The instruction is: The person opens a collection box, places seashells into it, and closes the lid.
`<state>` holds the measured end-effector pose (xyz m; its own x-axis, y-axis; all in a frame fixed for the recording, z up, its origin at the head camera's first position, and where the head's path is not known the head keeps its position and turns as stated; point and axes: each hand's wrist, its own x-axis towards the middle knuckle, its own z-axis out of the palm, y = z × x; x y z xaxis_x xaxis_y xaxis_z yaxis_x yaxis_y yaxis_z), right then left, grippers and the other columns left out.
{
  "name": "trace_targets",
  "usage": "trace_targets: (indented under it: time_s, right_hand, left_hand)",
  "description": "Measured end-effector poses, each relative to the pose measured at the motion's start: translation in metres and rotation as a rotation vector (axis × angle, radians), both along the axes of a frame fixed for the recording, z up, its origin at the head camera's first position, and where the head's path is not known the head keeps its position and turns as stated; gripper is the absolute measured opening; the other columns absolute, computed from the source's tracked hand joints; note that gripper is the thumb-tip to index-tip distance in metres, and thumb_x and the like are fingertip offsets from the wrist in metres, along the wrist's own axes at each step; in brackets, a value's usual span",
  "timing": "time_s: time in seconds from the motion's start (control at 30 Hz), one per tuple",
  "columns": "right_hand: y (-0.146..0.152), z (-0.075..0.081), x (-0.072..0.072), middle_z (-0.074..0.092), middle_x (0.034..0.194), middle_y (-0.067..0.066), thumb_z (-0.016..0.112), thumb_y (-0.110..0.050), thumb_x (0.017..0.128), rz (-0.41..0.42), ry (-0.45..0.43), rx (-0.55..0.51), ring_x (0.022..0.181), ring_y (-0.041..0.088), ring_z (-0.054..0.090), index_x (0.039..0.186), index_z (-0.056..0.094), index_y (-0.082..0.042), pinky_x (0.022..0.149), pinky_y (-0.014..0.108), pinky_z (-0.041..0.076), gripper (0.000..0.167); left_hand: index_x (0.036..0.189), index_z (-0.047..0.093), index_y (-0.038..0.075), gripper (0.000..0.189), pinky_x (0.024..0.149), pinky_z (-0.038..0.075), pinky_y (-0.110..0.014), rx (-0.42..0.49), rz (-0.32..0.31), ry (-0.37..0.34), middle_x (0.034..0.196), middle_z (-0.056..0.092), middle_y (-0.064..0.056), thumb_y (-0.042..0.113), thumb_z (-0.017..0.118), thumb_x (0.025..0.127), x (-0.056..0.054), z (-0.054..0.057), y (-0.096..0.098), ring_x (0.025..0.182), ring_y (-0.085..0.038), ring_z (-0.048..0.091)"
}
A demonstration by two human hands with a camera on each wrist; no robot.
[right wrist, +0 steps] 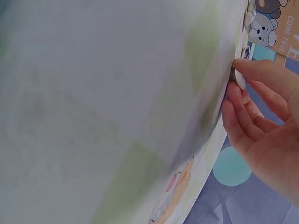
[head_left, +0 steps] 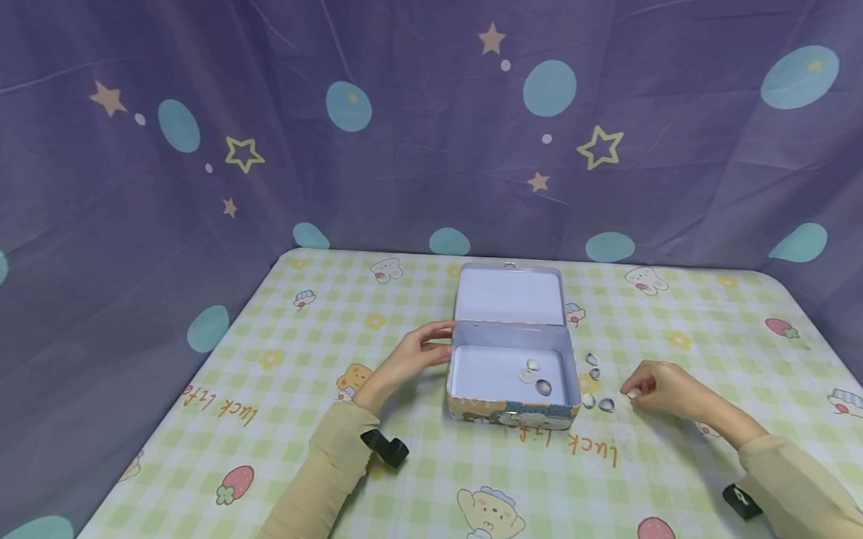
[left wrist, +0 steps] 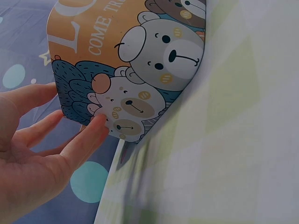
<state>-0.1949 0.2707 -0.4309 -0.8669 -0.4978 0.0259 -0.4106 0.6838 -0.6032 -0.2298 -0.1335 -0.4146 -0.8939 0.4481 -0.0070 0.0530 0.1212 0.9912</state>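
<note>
A tin box (head_left: 514,415) with cartoon bears on its sides stands with its lid (head_left: 511,296) raised at the back. Inside it lie a few seashells (head_left: 543,387). My left hand (head_left: 416,356) touches the box's left side with fingers extended; the left wrist view shows the fingertips (left wrist: 99,122) against the printed wall. To the right of the box, my right hand (head_left: 661,387) pinches a pale seashell (right wrist: 239,79) between thumb and fingers, down at the cloth. Between that hand and the box lie several loose shells (head_left: 606,404).
A green-and-white checked cloth (head_left: 366,505) with cartoon prints covers the table. Behind and to the left hangs a purple curtain (head_left: 420,174) with stars and teal spots. Each wrist wears a black strap mount (head_left: 385,449).
</note>
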Motion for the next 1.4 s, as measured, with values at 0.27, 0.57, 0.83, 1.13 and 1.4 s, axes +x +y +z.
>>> trace_targets:
  time_s: [0.27,0.57,0.83,1.13,1.4]
  right_hand:
    - [0.001,0.000,-0.001,0.060,0.078,-0.003,0.066,0.000,0.072,0.010,-0.020,0.000,0.067,0.000,0.047,0.082,0.069,-0.007,0.058,0.018,0.046,0.012]
    - [-0.003,0.008,-0.002,0.063,0.082,0.001,0.065,-0.001,0.074,-0.024,-0.069,-0.045,0.074,0.005,0.057,0.083,0.068,-0.004,0.065,0.018,0.051,0.010]
    - [-0.009,0.014,-0.004,0.064,0.083,0.003,0.063,0.002,0.076,-0.015,-0.022,-0.062,0.078,0.009,0.060,0.085,0.068,-0.002,0.073,0.025,0.054,0.011]
    - [-0.017,0.021,-0.006,0.064,0.084,0.007,0.059,0.007,0.078,-0.003,0.028,-0.093,0.071,0.001,0.057,0.087,0.067,0.001,0.063,0.019,0.053,0.014]
    - [-0.028,0.031,-0.008,0.064,0.082,0.000,0.058,0.008,0.078,-0.019,0.150,-0.078,0.074,0.002,0.057,0.086,0.068,-0.001,0.068,0.024,0.054,0.016]
  left_hand:
    - [0.132,0.037,-0.001,0.049,0.087,0.049,-0.029,0.002,-0.003,0.002,0.128,0.040,-0.027,0.003,0.054,0.086,-0.001,-0.001,0.000,0.110,-0.041,0.046]
    - [0.132,0.036,-0.001,0.049,0.087,0.049,-0.029,0.001,-0.005,0.003,0.129,0.038,-0.028,0.004,0.054,0.087,-0.001,0.000,0.000,0.111,-0.041,0.045]
    - [0.132,0.033,-0.006,0.050,0.088,0.048,-0.030,0.019,-0.013,-0.029,0.129,0.035,-0.032,-0.001,0.052,0.087,0.002,0.009,0.001,0.112,-0.046,0.041]
    - [0.132,0.031,-0.009,0.049,0.088,0.048,-0.029,0.004,-0.014,-0.024,0.129,0.033,-0.033,-0.003,0.050,0.087,0.012,0.023,0.004,0.112,-0.047,0.040]
    - [0.131,0.032,-0.008,0.048,0.089,0.048,-0.029,0.007,-0.013,-0.028,0.129,0.034,-0.033,-0.004,0.050,0.087,0.012,0.022,0.004,0.113,-0.047,0.040]
